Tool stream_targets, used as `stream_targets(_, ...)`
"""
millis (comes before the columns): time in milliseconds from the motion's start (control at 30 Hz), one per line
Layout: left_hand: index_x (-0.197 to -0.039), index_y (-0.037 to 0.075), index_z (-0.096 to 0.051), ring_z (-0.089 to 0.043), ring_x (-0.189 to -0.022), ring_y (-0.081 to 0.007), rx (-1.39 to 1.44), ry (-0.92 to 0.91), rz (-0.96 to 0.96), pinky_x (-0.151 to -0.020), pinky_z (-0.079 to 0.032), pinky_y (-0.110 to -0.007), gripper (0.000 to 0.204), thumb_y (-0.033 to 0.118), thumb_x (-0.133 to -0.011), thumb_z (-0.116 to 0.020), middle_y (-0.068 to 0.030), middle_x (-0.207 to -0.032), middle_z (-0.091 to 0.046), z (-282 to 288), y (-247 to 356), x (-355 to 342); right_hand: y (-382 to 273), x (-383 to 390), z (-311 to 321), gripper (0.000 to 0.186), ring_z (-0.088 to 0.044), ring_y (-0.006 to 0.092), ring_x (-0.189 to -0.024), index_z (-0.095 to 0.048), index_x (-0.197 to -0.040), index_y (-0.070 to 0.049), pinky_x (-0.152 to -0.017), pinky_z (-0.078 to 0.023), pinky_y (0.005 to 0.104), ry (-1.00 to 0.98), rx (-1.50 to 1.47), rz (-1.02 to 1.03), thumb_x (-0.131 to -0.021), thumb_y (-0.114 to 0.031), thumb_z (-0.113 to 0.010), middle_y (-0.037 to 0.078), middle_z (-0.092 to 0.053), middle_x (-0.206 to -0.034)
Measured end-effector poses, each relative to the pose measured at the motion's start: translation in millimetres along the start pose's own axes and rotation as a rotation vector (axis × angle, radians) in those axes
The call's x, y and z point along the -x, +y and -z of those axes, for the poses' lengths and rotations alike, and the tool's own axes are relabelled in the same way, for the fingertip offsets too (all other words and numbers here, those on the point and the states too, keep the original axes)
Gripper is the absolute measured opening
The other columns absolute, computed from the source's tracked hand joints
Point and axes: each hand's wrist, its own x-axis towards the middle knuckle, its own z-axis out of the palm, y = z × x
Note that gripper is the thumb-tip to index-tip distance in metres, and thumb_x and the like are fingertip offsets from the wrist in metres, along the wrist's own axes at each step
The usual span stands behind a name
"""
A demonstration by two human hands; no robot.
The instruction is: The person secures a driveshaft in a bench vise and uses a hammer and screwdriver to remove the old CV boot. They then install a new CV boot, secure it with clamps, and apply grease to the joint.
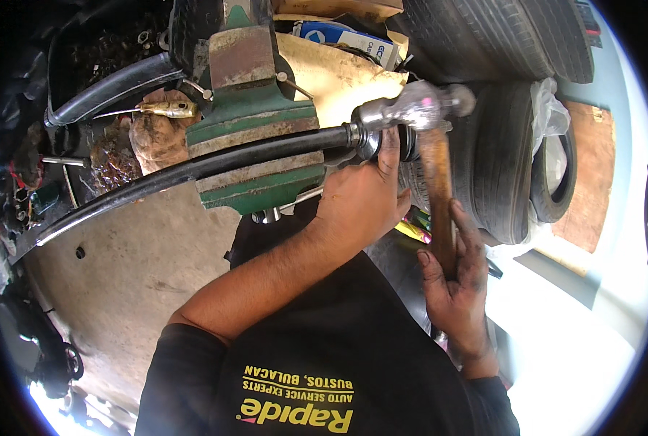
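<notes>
A long black shaft (251,154) lies across the jaws of a green bench vise (255,116), clamped between them. At its right end sits a round metal joint (370,142), with my left hand (357,200) closed against it from below, index finger pointing up along it. The far side of that grip is hidden. My right hand (458,291) is wrapped round the wooden handle of a ball-peen hammer (415,105). The hammer's shiny head is over the joint and overlaps it in the view; whether they touch I cannot tell.
Stacked tires (498,160) stand to the right, beside a plastic bag (549,109). Behind the vise are a blue and white box (346,40) and brown cardboard (324,80). On the left lie a black curved tube (113,87), a yellow-handled screwdriver (168,109) and a dirty rag (157,138).
</notes>
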Motion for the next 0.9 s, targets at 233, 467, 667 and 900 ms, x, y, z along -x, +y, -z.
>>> stream_targets(233, -0.159, -0.018, -0.004, -0.073, -0.067, -0.0435, -0.037, 0.067, -0.088, -0.066, -0.061, -0.052, 0.121, 0.045, -0.088, -0.08, -0.0272, -0.08, -0.072, -9.9, -8.9, 0.6, -1.5, 9.8, -4.5, 0.07, -0.057, 0.0395, -0.141, -0.038, -0.157, 0.003, -0.114, -0.047, 0.0433, -0.002, -0.075, -0.096, -0.096, 0.002, -0.071, 0.028, -0.053, -0.154)
stream_targets(467, -0.161, -0.014, 0.001, -0.074, -0.065, -0.0388, -0.032, 0.07, -0.094, -0.068, -0.063, -0.049, 0.116, 0.035, -0.091, -0.076, -0.0195, -0.075, -0.073, -4.6, -9.4, 1.7, -2.4, 9.3, -5.0, 0.07, -0.055, 0.0312, -0.138, -0.035, -0.159, 0.001, -0.109, -0.048, 0.0373, -0.006, -0.055, -0.116, -0.098, 0.004, -0.069, 0.025, -0.053, -0.151)
stream_targets(667, -0.163, -0.01, 0.01, -0.073, -0.063, -0.039, -0.01, 0.114, -0.106, -0.065, -0.064, -0.048, 0.126, 0.032, -0.086, -0.08, -0.0213, -0.073, -0.072, 0.1, -7.1, 0.7, -5.3, 6.3, 0.5, 0.07, -0.049, 0.036, -0.148, -0.036, -0.157, 0.002, -0.117, -0.044, 0.0419, -0.041, -0.087, -0.17, -0.096, 0.006, -0.07, 0.027, -0.046, -0.16)
stream_targets(900, -0.162, -0.01, 0.012, -0.073, -0.067, -0.0443, 0.074, 0.107, -0.065, -0.069, -0.062, -0.052, 0.13, 0.036, -0.085, -0.082, -0.0236, -0.074, -0.072, -0.1, -5.7, -1.1, -6.3, -3.7, 17.5, 0.064, -0.051, 0.0379, -0.146, -0.039, -0.154, 0.003, -0.119, -0.043, 0.0442, -0.033, 0.078, 0.024, -0.097, 0.007, -0.067, 0.027, -0.047, -0.159)
